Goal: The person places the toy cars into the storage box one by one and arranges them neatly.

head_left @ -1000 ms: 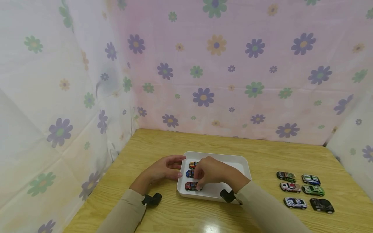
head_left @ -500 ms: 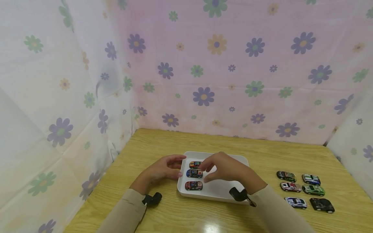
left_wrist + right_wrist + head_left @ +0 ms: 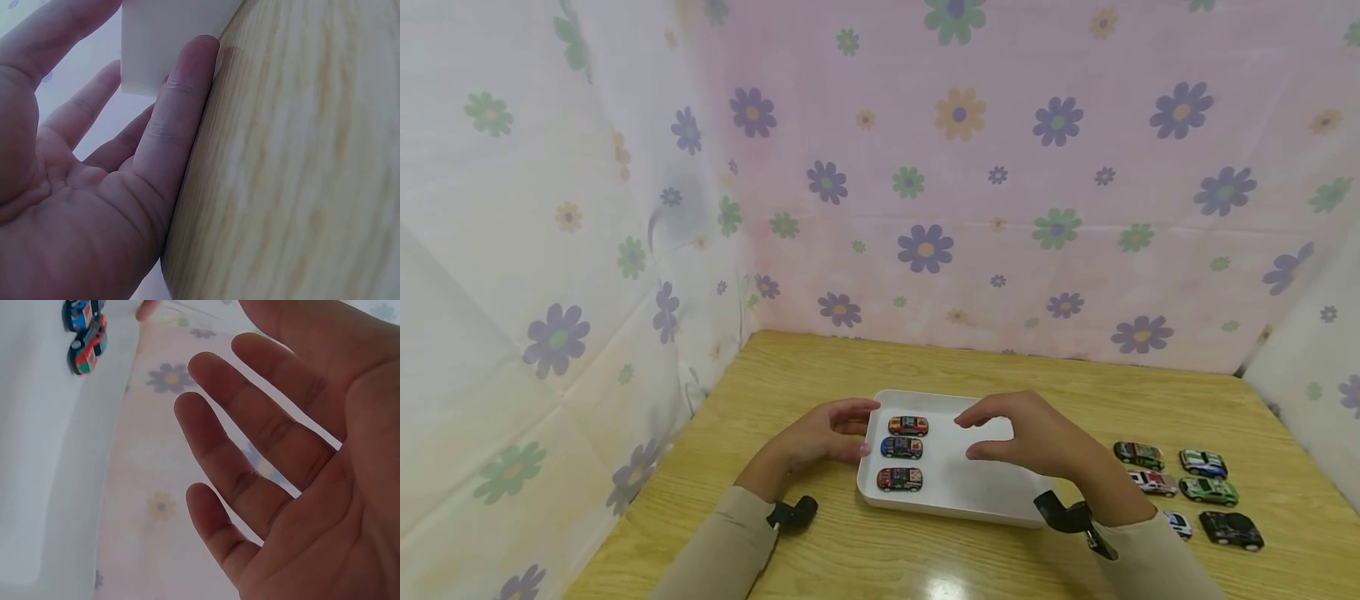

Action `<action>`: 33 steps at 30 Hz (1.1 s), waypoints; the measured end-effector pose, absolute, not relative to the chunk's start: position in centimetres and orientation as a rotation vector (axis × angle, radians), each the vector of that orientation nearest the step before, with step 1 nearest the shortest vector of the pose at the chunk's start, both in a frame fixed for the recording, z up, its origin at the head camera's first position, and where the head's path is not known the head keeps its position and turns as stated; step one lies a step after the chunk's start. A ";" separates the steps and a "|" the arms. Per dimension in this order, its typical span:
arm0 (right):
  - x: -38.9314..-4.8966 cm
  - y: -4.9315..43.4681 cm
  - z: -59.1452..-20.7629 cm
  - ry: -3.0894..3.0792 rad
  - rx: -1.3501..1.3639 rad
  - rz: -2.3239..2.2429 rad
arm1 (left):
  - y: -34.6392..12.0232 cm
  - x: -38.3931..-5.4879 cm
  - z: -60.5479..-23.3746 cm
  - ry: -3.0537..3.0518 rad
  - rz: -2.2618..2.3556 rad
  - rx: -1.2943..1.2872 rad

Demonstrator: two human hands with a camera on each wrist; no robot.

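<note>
A white tray stands on the wooden table with three toy cars along its left side. The rearmost is a red and yellow toy car, then a blue toy car, with a red toy car nearest the front. My left hand lies beside the tray's left wall; in the left wrist view its fingertips touch the tray. Above the tray's right part, my right hand holds nothing, thumb and fingers spread apart. The right wrist view shows its palm and loose fingers.
Several more toy cars stand on the table right of the tray, among them a green one, a black one and a white and blue one, partly behind my right sleeve. Flowered cloth walls off the table's back and sides.
My right hand has let go of the red toy car in the tray and moved to the right, its fingers opening. The left hand and the tray have stayed put.
</note>
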State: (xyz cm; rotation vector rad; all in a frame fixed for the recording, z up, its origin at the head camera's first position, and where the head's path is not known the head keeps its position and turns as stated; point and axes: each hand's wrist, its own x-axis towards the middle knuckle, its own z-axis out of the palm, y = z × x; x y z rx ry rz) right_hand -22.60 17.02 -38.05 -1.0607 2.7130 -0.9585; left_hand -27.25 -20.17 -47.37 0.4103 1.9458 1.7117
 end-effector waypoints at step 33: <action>-22.4 34.1 -38.1 3.077 -0.456 -0.928 | -19.9 -26.9 -46.7 1.982 1.681 0.392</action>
